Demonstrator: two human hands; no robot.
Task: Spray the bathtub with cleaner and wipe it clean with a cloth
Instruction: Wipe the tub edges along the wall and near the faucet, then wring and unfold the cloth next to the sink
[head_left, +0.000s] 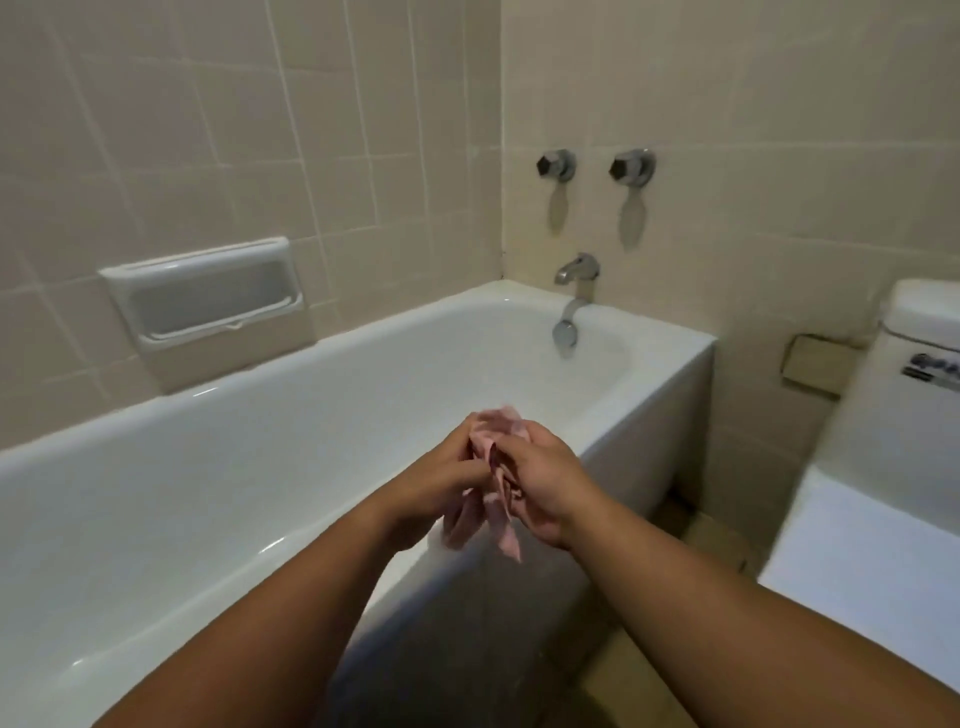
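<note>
A: Where is the cloth (496, 465)?
B: Your left hand (449, 470) and right hand (548, 480) both hold it, bunched up, above the bathtub (311, 415) edge. You're getting it ready.
A: What next?
B: Probably lower it and wipe inside.

A single wide-angle view, worn on the person's head, looks forward and down from just outside the near rim of the bathtub (667, 364). It faces slantwise along the tub toward its far right end, where the spout (576, 267) sits. The toilet (883, 467) is cut off at the right.
</note>
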